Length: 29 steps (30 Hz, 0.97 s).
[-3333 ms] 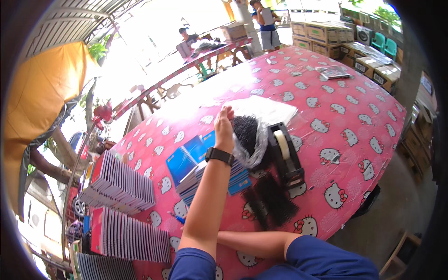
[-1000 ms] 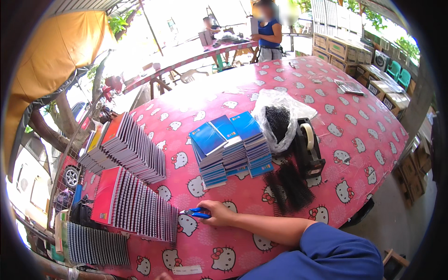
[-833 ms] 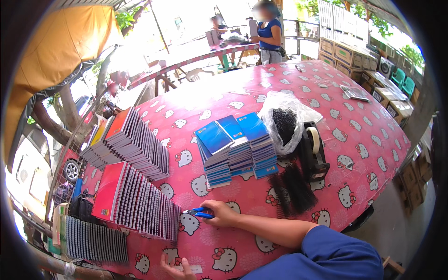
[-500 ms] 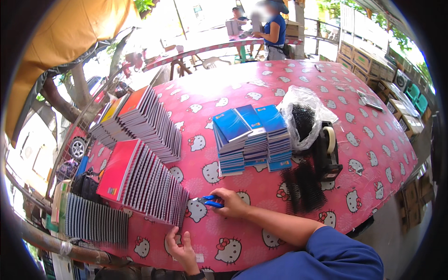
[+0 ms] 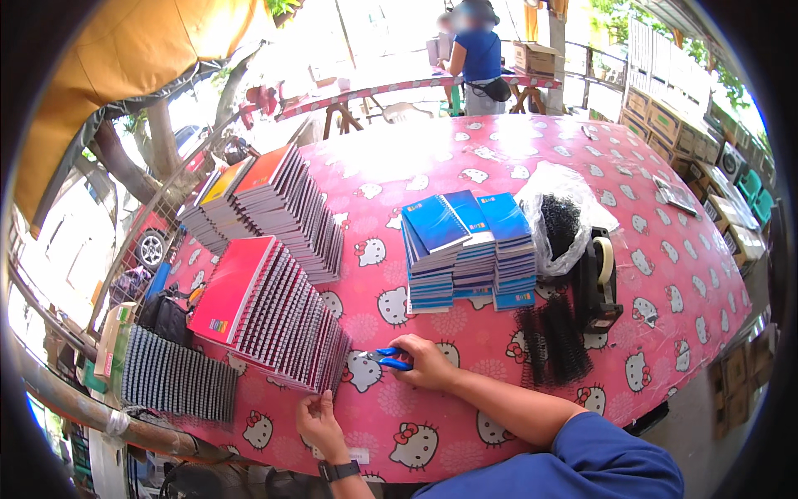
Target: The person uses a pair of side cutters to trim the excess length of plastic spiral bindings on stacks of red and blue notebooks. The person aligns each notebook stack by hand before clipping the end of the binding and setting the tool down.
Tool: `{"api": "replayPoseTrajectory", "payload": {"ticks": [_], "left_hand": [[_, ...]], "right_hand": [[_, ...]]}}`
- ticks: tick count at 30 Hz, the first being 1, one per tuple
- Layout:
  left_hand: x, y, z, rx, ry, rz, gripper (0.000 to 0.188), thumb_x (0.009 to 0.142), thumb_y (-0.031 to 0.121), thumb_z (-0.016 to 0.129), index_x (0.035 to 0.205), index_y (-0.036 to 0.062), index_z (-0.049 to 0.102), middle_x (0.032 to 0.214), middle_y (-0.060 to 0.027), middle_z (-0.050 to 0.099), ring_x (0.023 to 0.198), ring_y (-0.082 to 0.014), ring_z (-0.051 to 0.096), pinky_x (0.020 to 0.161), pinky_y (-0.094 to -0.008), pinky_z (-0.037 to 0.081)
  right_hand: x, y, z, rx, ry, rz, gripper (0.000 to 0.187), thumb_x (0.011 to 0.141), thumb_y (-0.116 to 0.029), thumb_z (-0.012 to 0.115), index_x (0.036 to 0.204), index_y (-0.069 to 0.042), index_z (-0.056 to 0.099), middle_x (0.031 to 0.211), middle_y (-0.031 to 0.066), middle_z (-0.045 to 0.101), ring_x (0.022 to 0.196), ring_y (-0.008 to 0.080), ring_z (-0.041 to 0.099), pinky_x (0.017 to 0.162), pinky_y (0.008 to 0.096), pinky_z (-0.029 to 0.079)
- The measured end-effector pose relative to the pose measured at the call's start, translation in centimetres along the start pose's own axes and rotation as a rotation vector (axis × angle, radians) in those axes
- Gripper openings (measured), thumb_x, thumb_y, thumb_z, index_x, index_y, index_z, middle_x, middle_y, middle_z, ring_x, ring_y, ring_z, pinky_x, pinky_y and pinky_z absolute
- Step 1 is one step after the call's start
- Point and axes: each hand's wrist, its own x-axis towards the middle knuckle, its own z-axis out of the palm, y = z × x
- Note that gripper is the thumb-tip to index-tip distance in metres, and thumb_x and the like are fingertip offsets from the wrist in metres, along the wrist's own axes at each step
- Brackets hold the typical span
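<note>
My right hand (image 5: 422, 364) is closed around blue-handled pliers (image 5: 394, 359), their metal jaws pointing left at the stack of red notebooks. That spiral-bound stack (image 5: 287, 320) leans at the left of the table, its coil edges facing me and a red cover on top. At its lower near corner is my left hand (image 5: 322, 428), thumb and fingertips drawn together against the bottom notebooks. What they pinch, if anything, is too small to make out. Blue spiral notebooks (image 5: 470, 241) lie in piles beyond my right hand.
Orange- and yellow-covered notebooks (image 5: 283, 208) stand behind the red stack. More coil-bound books (image 5: 179, 374) sit at the left edge. To the right are loose black coils (image 5: 555, 341), a plastic bag of coils (image 5: 555, 220) and a tape dispenser (image 5: 600, 287). Another person (image 5: 482, 62) stands far off.
My left thumb and fingers have come together at the stack's corner. The pliers stay in my right hand, their handles slightly more spread. My view has shifted, and the far person has turned.
</note>
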Motion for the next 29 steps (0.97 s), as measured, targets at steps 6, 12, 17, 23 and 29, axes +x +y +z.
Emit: {"api": "replayPoseTrajectory", "payload": {"ticks": [6,12,17,23,29], "left_hand": [[0.2,-1.2,-0.1,-0.075,-0.007,0.076,0.027,0.077,0.019,0.073,0.078,-0.0013,0.055,0.068,-0.0037,0.054,0.059,-0.0123,0.047,0.053,-0.0271,0.04],[0.7,-1.3,-0.6,-0.029,-0.079,0.012,0.026,0.075,0.018,0.075,0.079,0.0004,0.056,0.069,-0.0048,0.055,0.061,-0.0149,0.05,0.057,-0.029,0.042],[-0.2,-1.0,-0.9,-0.082,-0.12,0.013,0.025,0.073,0.016,0.075,0.087,0.0014,0.061,0.077,-0.0073,0.062,0.071,-0.0164,0.059,0.067,-0.0287,0.046],[-0.5,-1.0,-1.3,-0.148,-0.089,-0.001,0.023,0.072,0.01,0.074,0.09,0.0017,0.063,0.08,-0.0077,0.064,0.072,-0.0158,0.059,0.069,-0.0281,0.047],[-0.5,-1.0,-1.4,-0.097,-0.088,-0.002,0.024,0.072,0.011,0.075,0.092,0.0037,0.064,0.083,-0.0062,0.065,0.073,-0.0153,0.059,0.068,-0.0273,0.046]], "right_hand": [[0.0,-0.1,0.1,0.031,-0.004,0.029,0.039,0.063,-0.009,0.071,0.098,-0.001,0.056,0.087,0.0123,0.059,0.082,0.0253,0.058,0.073,0.0351,0.048],[-0.5,-1.4,0.8,-0.138,-0.065,-0.046,0.029,0.062,-0.011,0.069,0.087,-0.003,0.057,0.077,0.0109,0.058,0.074,0.0271,0.057,0.067,0.0368,0.047],[-1.0,-2.7,1.8,-0.383,-0.135,-0.077,0.027,0.063,-0.014,0.066,0.086,-0.004,0.056,0.079,0.0117,0.057,0.078,0.0289,0.056,0.07,0.0391,0.046],[-0.7,-4.4,3.5,-0.538,-0.227,-0.067,0.041,0.063,-0.02,0.067,0.099,-0.005,0.056,0.093,0.0116,0.057,0.094,0.0277,0.053,0.078,0.0392,0.04],[0.0,-4.5,3.9,-0.571,-0.258,-0.045,0.045,0.064,-0.021,0.067,0.104,-0.006,0.055,0.093,0.0116,0.056,0.091,0.0287,0.052,0.077,0.0401,0.041]]}}
